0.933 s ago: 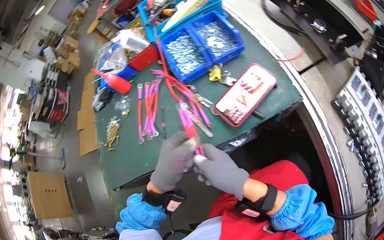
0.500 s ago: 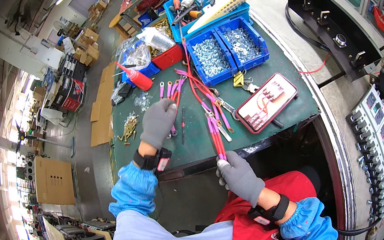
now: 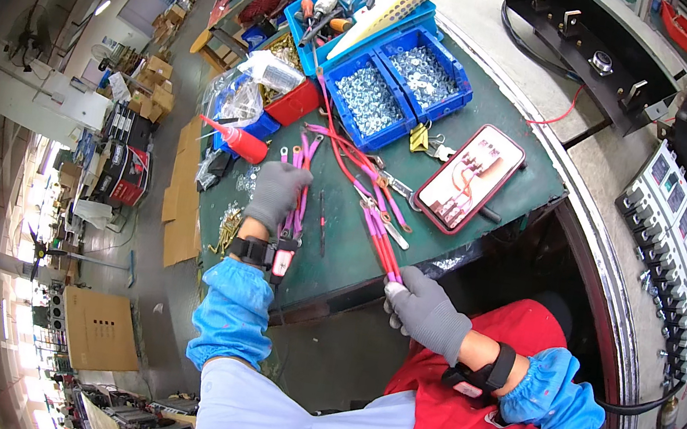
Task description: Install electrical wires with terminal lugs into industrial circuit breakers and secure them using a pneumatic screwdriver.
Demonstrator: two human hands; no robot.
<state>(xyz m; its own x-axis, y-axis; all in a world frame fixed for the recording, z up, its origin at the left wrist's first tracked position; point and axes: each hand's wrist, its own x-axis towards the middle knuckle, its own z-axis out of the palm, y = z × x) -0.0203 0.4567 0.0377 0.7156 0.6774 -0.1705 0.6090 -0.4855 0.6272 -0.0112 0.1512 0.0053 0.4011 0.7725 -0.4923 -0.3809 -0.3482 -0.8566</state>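
Observation:
My right hand [image 3: 428,314], in a grey glove, is closed round the lower end of a bundle of red cables [image 3: 382,243]. Pink sleeves and metal ring terminals show at the bundle's upper end, over the green bench. Another grey glove covers my left hand [image 3: 277,192], whose fingers are curled at the short red cables [image 3: 304,195] with pink-purple sleeves. What those fingers hold, if anything, is hidden under the hand. Longer red cables [image 3: 339,153] lie between the two hands and the blue bins. A thin dark rod [image 3: 322,224] lies right of my left hand.
Blue bins of washers [image 3: 370,99] stand at the back, beside a blue tool tray [image 3: 300,29]. A phone [image 3: 470,178] lies on the green bench [image 3: 502,105]. Left are a red bottle [image 3: 243,144] and brass-coloured screws [image 3: 228,228]. Black metal housings [image 3: 594,52] stand at right.
My left hand has moved slightly up and left, further over the short cables and near the loose washers. The right hand keeps its hold on the cable bundle. The view has shifted slightly.

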